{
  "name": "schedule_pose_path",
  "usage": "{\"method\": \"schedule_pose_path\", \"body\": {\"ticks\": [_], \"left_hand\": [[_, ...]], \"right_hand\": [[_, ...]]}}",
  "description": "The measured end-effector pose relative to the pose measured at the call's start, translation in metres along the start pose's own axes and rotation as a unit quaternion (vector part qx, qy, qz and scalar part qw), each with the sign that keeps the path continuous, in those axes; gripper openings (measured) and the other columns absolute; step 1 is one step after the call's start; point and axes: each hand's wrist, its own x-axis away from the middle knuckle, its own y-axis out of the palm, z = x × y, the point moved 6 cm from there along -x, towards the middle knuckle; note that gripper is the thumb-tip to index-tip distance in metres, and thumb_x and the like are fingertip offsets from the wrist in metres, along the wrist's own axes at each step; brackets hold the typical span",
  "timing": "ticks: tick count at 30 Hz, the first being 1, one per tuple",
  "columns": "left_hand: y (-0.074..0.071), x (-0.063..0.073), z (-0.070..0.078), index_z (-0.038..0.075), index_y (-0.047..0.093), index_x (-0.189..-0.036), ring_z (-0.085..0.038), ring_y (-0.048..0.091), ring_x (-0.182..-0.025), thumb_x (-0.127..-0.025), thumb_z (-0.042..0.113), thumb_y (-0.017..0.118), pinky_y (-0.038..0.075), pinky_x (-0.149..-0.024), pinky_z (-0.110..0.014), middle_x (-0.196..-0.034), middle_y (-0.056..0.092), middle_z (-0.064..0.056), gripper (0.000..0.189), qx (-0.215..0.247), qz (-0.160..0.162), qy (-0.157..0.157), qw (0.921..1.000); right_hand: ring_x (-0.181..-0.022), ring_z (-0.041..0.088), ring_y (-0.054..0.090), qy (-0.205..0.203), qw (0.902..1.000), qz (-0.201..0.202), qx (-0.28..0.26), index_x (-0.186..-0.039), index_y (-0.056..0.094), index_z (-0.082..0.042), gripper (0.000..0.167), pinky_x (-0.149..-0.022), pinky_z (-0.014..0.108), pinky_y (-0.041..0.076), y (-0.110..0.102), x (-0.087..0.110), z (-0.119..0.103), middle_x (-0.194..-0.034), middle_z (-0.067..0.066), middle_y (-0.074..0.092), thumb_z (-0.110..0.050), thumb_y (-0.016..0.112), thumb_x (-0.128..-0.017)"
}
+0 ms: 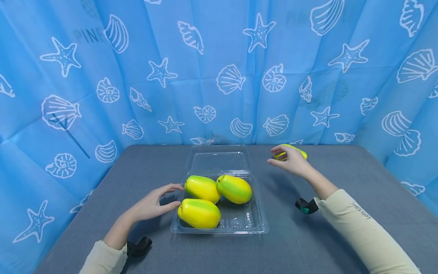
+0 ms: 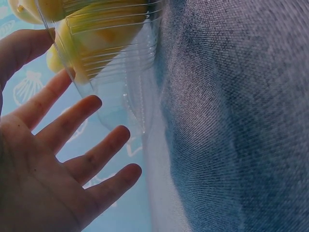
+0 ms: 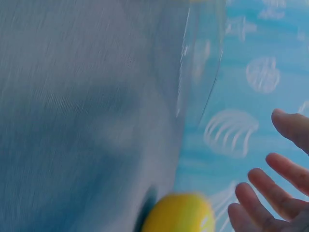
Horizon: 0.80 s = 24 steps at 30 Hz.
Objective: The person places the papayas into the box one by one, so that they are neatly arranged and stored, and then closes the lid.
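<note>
Three yellow-green papayas lie in a clear plastic clamshell box (image 1: 236, 227): one at the front left (image 1: 199, 214), another papaya (image 1: 202, 188) behind it, and a third papaya (image 1: 234, 189) at the right. My left hand (image 1: 154, 202) is at the box's left side, fingers spread and extended, fingertips right at the rim. The left wrist view shows that hand (image 2: 63, 154) with nothing in its palm. Over the far right of the table, my right hand (image 1: 291, 160) has its fingers loosely extended, holding nothing. It partly hides a fourth papaya (image 1: 301, 153), whose end (image 3: 179, 215) shows in the right wrist view.
The box's clear lid (image 1: 219, 161) lies folded open toward the back of the grey cloth-covered table (image 1: 137, 167). A blue curtain (image 1: 212, 83) with white shells and starfish hangs behind. Black wrist devices (image 1: 139, 247) sit below both wrists.
</note>
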Motion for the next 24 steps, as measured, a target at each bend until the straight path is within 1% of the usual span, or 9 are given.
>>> {"method": "schedule_pose_path", "body": {"ticks": [5,11,17,24], "left_hand": [[0.0,0.0,0.0,0.019,0.048,-0.131,-0.042,0.04,-0.13,-0.092,0.033,0.056,0.033,-0.1,-0.067,-0.142,0.045,-0.013,0.042,-0.002,0.0,0.002,1.0],[0.0,-0.001,-0.001,0.019,0.048,-0.131,-0.042,0.04,-0.13,-0.092,0.034,0.056,0.034,-0.1,-0.066,-0.142,0.046,-0.013,0.043,-0.006,0.002,0.0,1.0],[0.0,-0.001,-0.001,0.019,0.048,-0.131,-0.042,0.04,-0.13,-0.092,0.034,0.056,0.033,-0.1,-0.067,-0.141,0.046,-0.013,0.043,-0.002,-0.001,0.0,1.0],[0.0,0.0,-0.001,0.018,0.047,-0.132,-0.041,0.039,-0.131,-0.092,0.033,0.056,0.033,-0.1,-0.067,-0.141,0.046,-0.013,0.043,0.003,-0.004,0.0,1.0]], "right_hand": [[-0.113,0.045,0.052,0.042,0.9985,0.035,0.005,-0.126,0.048,0.007,0.053,-0.094,0.053,0.046,-0.017,-0.003,0.032,-0.126,0.031,0.051,-0.028,0.061,-0.09],[-0.121,0.049,0.04,0.097,0.9937,0.056,0.004,-0.132,0.041,0.006,0.062,-0.099,0.06,0.037,-0.028,-0.003,0.062,-0.132,0.034,0.041,-0.033,0.061,-0.089],[-0.127,0.05,0.031,0.129,0.9902,0.053,0.007,-0.137,0.032,0.008,0.073,-0.102,0.062,0.032,-0.029,-0.003,0.084,-0.137,0.037,0.032,-0.038,0.062,-0.088],[-0.131,0.052,0.024,0.166,0.9858,0.027,-0.003,-0.143,0.017,0.01,0.089,-0.104,0.063,0.03,-0.024,-0.002,0.105,-0.142,0.038,0.022,-0.046,0.059,-0.087]]}}
